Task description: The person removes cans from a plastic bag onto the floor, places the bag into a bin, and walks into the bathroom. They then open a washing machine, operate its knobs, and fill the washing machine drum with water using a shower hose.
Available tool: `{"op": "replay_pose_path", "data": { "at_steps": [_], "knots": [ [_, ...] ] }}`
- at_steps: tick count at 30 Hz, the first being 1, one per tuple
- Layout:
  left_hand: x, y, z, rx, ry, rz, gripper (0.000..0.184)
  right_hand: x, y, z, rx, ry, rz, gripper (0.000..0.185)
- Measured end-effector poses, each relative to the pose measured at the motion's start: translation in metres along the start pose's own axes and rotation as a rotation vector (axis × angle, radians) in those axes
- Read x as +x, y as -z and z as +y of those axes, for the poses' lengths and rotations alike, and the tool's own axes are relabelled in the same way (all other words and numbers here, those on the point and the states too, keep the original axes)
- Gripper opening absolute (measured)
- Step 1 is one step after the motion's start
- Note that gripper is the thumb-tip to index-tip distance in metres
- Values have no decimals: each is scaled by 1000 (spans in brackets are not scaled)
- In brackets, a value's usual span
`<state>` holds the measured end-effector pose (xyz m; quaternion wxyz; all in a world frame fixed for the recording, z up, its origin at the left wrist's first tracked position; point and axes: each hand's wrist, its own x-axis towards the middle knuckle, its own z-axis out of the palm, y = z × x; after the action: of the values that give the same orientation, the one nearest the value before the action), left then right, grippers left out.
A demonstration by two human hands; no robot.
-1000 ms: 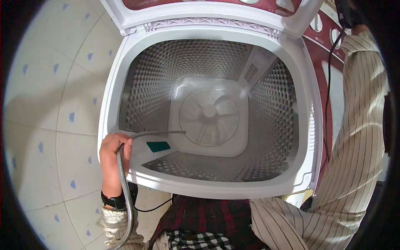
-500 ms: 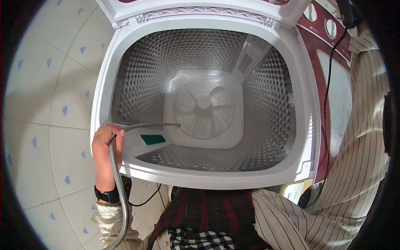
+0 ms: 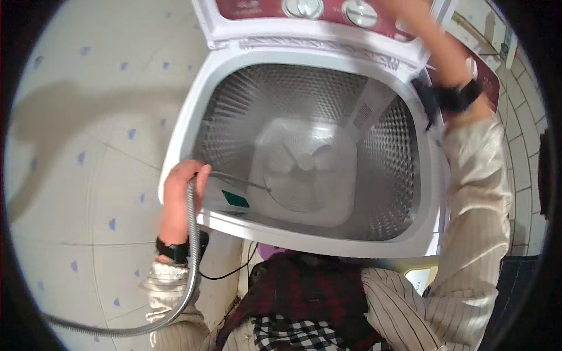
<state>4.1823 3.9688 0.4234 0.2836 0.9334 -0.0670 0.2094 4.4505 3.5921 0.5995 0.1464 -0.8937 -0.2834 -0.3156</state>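
Observation:
My left hand (image 3: 182, 196) is wrapped round a grey ribbed flexible hose (image 3: 193, 251) at the left rim of a washing machine (image 3: 328, 244). The hose's free end reaches into the perforated metal drum (image 3: 281, 88), above the pale pulsator (image 3: 304, 162) at its bottom. Its other length loops below my wrist and runs off to the left. At the top right my right hand (image 3: 410, 14) is smeared by motion and partly cut off. It is near the red control panel (image 3: 257, 9) and a round knob (image 3: 360, 13); its fingers cannot be made out.
The raised white lid frame (image 3: 205, 23) stands at the back of the opening. A green patch (image 3: 235, 199) is on the drum's left front wall. A black cable (image 3: 228, 274) hangs below the front rim. Tiled floor (image 3: 88, 193) with blue marks lies to the left.
My right arm has swung from the right side up across the machine's back right corner toward the knobs. The view has shifted. My left hand stays on the hose at the rim.

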Motion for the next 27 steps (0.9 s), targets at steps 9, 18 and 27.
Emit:
{"op": "replay_pose_path", "data": {
  "at_steps": [9, 18, 27],
  "knots": [
    [-21, 6, -10, -206, -177, 168, 16, -165, -173, -279, 728, 298, -1138, 56],
    [-39, -7, 1, -447, -145, 155, 20, -177, -201, -288, 700, 377, -892, 24],
    [-72, 7, 38, -266, -428, 296, 13, -180, -120, -234, 336, 495, -978, 31]
  ]
}}
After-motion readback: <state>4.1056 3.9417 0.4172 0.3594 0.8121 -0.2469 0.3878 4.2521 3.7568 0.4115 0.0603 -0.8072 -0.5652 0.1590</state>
